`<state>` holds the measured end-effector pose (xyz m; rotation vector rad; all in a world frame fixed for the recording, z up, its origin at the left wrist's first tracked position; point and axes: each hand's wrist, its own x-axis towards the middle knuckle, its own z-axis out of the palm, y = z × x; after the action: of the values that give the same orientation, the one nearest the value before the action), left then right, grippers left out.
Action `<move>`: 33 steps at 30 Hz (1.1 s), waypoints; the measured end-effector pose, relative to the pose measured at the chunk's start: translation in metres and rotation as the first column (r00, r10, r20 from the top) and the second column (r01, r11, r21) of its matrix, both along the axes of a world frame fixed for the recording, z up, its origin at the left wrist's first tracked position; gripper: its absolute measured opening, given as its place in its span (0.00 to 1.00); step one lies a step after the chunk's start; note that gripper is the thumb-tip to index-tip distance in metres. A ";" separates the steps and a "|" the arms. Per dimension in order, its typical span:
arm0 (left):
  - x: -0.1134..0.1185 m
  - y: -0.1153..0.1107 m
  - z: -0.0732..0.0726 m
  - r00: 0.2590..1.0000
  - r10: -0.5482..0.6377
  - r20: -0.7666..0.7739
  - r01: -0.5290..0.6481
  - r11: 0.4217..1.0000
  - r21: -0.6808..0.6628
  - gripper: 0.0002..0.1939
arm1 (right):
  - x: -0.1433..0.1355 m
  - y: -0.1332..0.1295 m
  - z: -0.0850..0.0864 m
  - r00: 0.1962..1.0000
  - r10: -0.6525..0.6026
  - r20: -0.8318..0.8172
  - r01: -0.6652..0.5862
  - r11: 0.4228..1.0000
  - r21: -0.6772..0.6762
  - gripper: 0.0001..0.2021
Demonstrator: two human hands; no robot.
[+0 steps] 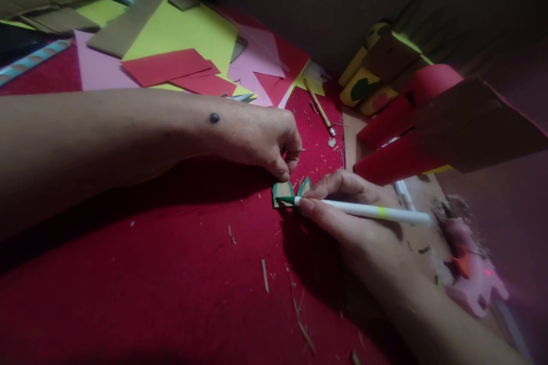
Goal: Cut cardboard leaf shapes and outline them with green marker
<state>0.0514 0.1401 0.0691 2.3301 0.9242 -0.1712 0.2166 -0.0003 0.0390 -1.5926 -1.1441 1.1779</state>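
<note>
My right hand (346,205) is closed around a white marker (372,211) with a lime band on its barrel. The marker's green tip rests on a small cardboard piece (282,189) whose edges are coloured green and whose middle is bare brown. My left hand (274,137) reaches in from the left, fingers curled, thumb tip at the piece's top edge, pinning it to the red cloth. A second small green-edged cardboard piece (304,187) lies just right of the first, partly hidden by my right fingers.
Yellow, pink and red paper sheets (184,34) lie with cardboard at the back left, near scissors (243,97). A pencil (319,105) lies behind my hands. Red paper tubes (394,154) with a cardboard panel stand right, near a pink glue gun (473,279). Scraps litter the red cloth (149,285).
</note>
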 end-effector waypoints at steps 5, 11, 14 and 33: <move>0.002 0.000 0.000 1.000 0.008 0.006 -0.008 1.000 0.001 0.07 | 0.000 -0.003 0.001 1.000 0.003 0.011 -0.003 1.000 0.006 0.12; 0.000 -0.001 0.000 1.000 -0.013 0.028 0.012 1.000 0.012 0.07 | -0.001 -0.001 0.001 1.000 0.003 0.001 -0.003 0.999 0.035 0.13; -0.002 -0.001 0.000 0.999 -0.040 0.034 0.040 0.999 0.005 0.07 | -0.002 -0.001 0.001 1.000 0.011 -0.001 -0.011 1.000 0.026 0.13; 0.002 0.000 0.000 1.000 0.004 -0.002 -0.004 1.000 0.011 0.05 | 0.000 -0.002 0.002 0.999 -0.004 0.034 0.003 1.000 0.010 0.14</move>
<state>0.0534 0.1403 0.0687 2.3382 0.9336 -0.1676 0.2168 -0.0027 0.0414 -1.6123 -1.1668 1.1450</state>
